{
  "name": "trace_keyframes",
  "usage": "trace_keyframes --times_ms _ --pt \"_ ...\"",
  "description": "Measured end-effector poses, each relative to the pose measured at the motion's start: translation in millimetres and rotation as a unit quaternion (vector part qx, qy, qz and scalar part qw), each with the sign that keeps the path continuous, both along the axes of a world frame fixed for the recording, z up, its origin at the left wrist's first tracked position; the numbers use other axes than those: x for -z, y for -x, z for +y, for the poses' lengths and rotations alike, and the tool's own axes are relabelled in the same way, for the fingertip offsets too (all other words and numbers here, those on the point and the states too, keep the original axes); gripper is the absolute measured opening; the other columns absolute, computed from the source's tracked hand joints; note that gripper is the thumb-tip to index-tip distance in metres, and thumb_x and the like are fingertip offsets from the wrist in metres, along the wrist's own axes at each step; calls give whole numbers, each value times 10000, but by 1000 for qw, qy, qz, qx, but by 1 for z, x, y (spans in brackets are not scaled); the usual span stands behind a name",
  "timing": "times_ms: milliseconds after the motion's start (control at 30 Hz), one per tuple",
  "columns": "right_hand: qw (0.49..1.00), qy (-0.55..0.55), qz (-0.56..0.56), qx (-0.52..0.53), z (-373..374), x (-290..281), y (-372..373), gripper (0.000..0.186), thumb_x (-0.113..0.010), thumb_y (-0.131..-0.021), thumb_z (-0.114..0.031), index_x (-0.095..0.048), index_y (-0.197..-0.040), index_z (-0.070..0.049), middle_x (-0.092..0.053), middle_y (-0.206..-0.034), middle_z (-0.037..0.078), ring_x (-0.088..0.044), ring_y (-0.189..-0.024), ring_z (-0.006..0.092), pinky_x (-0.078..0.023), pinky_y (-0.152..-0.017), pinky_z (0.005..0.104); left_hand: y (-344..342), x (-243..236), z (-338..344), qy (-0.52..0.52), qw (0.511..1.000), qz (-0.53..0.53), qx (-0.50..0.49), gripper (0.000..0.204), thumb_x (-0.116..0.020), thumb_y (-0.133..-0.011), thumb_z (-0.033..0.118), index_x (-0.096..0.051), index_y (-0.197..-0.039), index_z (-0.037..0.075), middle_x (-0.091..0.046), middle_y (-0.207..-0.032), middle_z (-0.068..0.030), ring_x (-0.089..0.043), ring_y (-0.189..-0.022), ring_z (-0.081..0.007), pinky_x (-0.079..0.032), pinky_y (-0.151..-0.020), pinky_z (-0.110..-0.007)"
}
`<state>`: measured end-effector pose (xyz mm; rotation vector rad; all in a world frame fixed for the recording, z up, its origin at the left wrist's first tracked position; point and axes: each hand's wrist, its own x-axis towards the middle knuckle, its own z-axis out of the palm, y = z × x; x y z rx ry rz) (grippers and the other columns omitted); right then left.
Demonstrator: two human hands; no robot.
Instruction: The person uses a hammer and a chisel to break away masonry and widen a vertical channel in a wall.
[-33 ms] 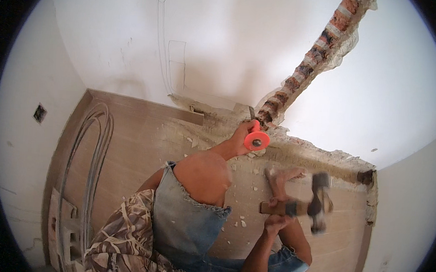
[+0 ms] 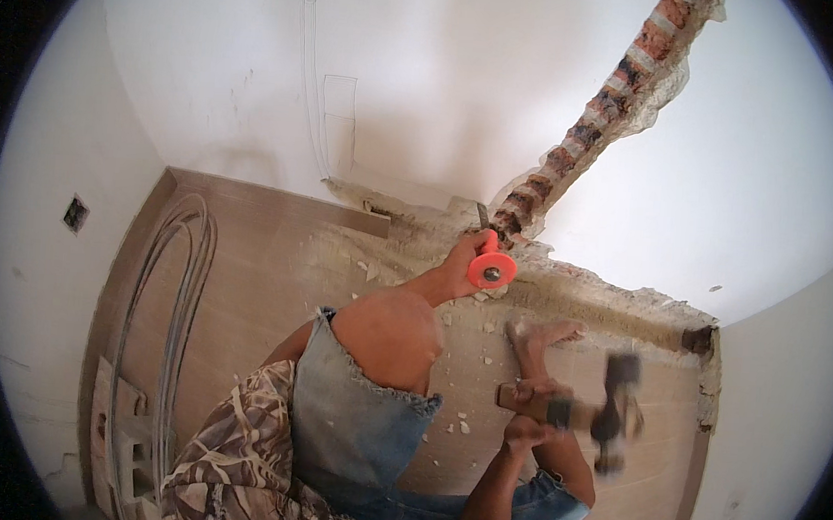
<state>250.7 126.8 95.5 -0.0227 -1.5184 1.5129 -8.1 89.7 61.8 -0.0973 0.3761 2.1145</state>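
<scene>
My left hand (image 2: pixel 463 267) is closed around a chisel with a red round guard (image 2: pixel 491 271), its flat blade pointing up at the chipped wall base, at the lower end of a rough channel (image 2: pixel 588 134) exposing brick. My right hand (image 2: pixel 525 433) grips a hammer (image 2: pixel 569 411) by its handle, low over the floor on the right; the hammer head (image 2: pixel 619 402) is blurred. My bare left knee (image 2: pixel 384 338) is beside my left arm, and my bare foot (image 2: pixel 535 342) lies below the broken wall edge.
Coiled grey conduit (image 2: pixel 191 248) lies along the left wall, over pale blocks (image 2: pixel 133 452). A skirting strip (image 2: pixel 278 201) runs along the wall base. Plaster chunks (image 2: pixel 464 427) litter the tiled floor (image 2: pixel 245 298). The right wall (image 2: pixel 777 392) is close by; pencil outlines mark the back wall.
The hammer head has swung a little downward and to the right, with my right hand moving slightly. My left hand and the chisel stay practically in place.
</scene>
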Motion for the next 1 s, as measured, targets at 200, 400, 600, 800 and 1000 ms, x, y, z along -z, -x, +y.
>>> trace_keyframes --times_ms 200,400,600,800,1000 --pt "913 -330 -192 146 9 48 37 519 -415 -864 -565 -487 -726 -70 -470 -599 29 -457 -529 186 -398 -518 317 2 -2 6 -18 999 32 18 240 -451 -900 273 -497 -732 108 -528 -730 -18 -532 -649 -167 -476 -585 -343" --pt "958 -11 -282 -58 14 109 50 532 -423 -862 -524 -488 -689 -25 -401 -530 16 -388 -504 146 -294 -448 307 7 6 9 74 962 254 -70 261 -442 -904 302 -490 -725 118 -524 -713 -28 -535 -652 -182 -477 -583 -373" --pt "959 234 -160 4 -11 2 -10 548 -517 -798 -581 -486 -869 -38 -468 -690 66 -469 -665 164 -401 -585 322 16 13 -2 -38 993 115 -1 209 -443 -897 271 -496 -769 114 -541 -744 -33 -557 -690 -190 -493 -656 -369" --pt "953 -183 -240 3 49 83 35 484 -424 -878 -517 -451 -720 -61 -464 -669 47 -456 -637 162 -384 -552 326 2 -27 23 2 990 138 -11 185 -463 -874 241 -487 -743 112 -542 -771 -59 -541 -701 -207 -488 -660 -394" --pt "963 10 -220 -154 31 68 40 414 -427 -888 -471 -504 -837 -68 -491 -760 63 -501 -668 163 -378 -489 232 9 -8 9 4 1000 -4 -7 181 -464 -891 274 -526 -844 111 -560 -800 -42 -565 -732 -185 -495 -687 -386"
